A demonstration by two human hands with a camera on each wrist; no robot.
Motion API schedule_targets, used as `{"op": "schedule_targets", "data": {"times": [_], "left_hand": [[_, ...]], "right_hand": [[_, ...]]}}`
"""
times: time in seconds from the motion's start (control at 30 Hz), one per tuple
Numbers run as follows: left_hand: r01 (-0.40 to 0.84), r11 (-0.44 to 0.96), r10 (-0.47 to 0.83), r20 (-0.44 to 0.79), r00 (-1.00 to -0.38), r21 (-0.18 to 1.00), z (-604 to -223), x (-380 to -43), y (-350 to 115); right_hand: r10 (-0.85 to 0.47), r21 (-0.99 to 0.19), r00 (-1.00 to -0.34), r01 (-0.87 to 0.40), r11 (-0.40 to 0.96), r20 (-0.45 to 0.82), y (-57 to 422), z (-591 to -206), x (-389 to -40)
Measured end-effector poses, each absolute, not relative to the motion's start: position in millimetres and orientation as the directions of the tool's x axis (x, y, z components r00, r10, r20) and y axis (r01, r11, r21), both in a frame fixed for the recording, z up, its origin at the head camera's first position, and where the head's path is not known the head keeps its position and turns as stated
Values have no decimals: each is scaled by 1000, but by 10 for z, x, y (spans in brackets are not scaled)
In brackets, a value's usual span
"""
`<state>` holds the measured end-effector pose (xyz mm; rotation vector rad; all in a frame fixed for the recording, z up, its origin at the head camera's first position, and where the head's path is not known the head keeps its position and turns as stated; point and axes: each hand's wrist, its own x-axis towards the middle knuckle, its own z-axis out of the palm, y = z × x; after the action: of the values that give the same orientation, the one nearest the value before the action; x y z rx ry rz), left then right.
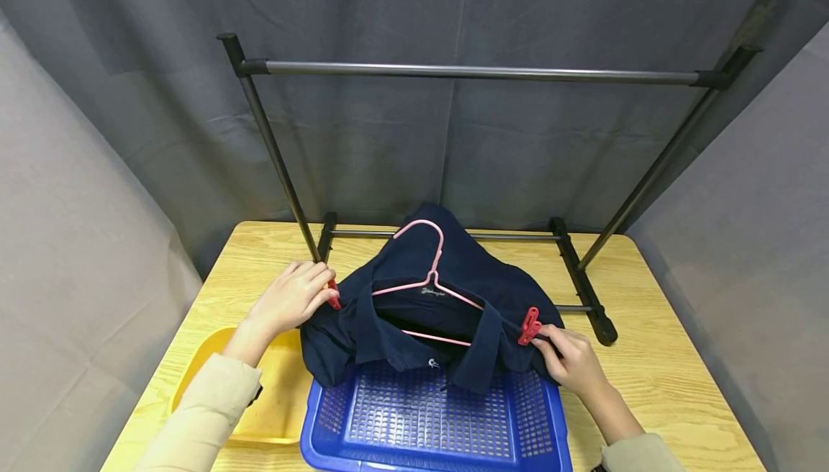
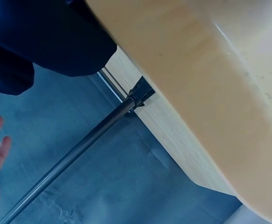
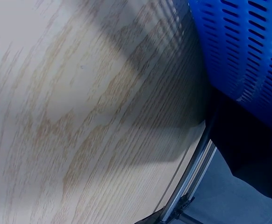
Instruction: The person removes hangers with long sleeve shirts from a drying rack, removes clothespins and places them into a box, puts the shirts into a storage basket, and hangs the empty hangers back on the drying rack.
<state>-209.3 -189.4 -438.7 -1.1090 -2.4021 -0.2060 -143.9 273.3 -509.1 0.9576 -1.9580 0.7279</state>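
Note:
A navy polo shirt [image 1: 447, 249] lies over the far part of a blue basket [image 1: 311, 429], its collar towards me. Inside its neck is a pink hanger [image 1: 435, 260], the hook lying on the shirt's back. My left hand [image 1: 291, 298] pinches a red clothespin [image 1: 334, 295] at the left shoulder; the left wrist view shows only some fingertips [image 2: 0, 149], the clothespin being out of it. A second red clothespin [image 1: 529, 327] sits on the right shoulder. Just beside it, my right hand [image 1: 573, 360] pinches the shirt's fabric between thumb and fingers.
Behind the shirt stands a drying rack, its metal top bar [image 1: 479, 73] high above the table and its black foot [image 1: 586, 285] on the wood. A yellow tray [image 1: 278, 393] lies left of the basket, under my left forearm. Grey curtains [image 1: 363, 11] surround the table [image 1: 673, 357].

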Motion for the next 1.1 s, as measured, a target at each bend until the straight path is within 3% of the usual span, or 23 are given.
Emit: {"op": "schedule_targets", "data": {"times": [0.63, 1.1], "left_hand": [[771, 635, 609, 648, -458, -52, -4491, -2106, -1879], [742, 664, 478, 708, -521, 98, -4485, -2090, -1893]], "right_hand": [[-353, -149, -374, -837, 527, 857, 2729, -5115, -1451], [-379, -141, -365, -852, 504, 851, 2724, -5097, -1447]]}}
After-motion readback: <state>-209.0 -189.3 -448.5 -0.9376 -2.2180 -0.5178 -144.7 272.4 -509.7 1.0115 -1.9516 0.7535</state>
